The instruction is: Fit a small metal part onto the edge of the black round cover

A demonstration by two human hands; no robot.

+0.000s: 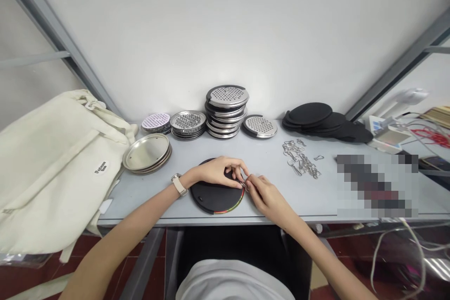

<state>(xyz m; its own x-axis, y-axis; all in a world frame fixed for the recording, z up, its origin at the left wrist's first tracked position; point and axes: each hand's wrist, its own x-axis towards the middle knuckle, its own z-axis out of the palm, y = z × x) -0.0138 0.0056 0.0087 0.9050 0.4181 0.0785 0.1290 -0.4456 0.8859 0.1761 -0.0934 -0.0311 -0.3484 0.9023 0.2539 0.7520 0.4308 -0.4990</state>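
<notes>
A round black disc (218,197) with a red, yellow and green stripe along part of its rim lies flat near the table's front edge. My left hand (223,171) rests across its top, with thumb and fingertips closed round a small silver snap hook (243,185) at the disc's right rim. From the right, my right hand (265,194) pinches the same hook. Fingers hide most of it, so whether it is fastened to the disc I cannot tell. Several loose snap hooks (300,159) lie in a heap to the right.
Along the wall stand stacked perforated metal discs (227,112), a single one (260,126), grater discs (188,124) and purple-topped discs (155,123). Plain metal lids (147,152) are at left, beside a cream bag (59,173). Black round pads (312,115) and a blurred-out object (378,187) are at right.
</notes>
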